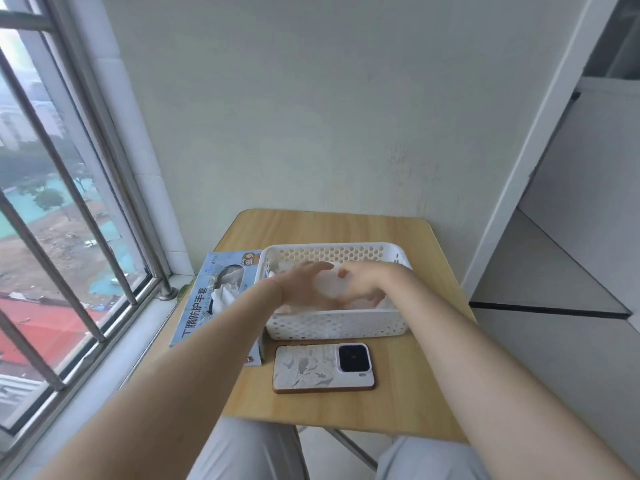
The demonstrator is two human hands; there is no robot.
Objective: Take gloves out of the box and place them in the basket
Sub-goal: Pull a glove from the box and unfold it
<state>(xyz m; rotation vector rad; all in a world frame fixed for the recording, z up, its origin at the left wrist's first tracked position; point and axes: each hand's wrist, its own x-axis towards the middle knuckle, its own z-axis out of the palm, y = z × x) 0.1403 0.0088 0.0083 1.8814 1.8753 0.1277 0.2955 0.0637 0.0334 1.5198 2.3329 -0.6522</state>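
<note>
Both hands (304, 284) (360, 285) grip a white glove (327, 284) over the basket (332, 325).

There is just the one view, worn on the seated person's head, looking forward and steeply down over the small wooden tabletop (398, 233), close enough that both forearms run in from 6 o'clock. The wide lens bends the barred window (62, 209) at 9 o'clock and takes in the bare wall (311, 116) at 12 o'clock
</note>
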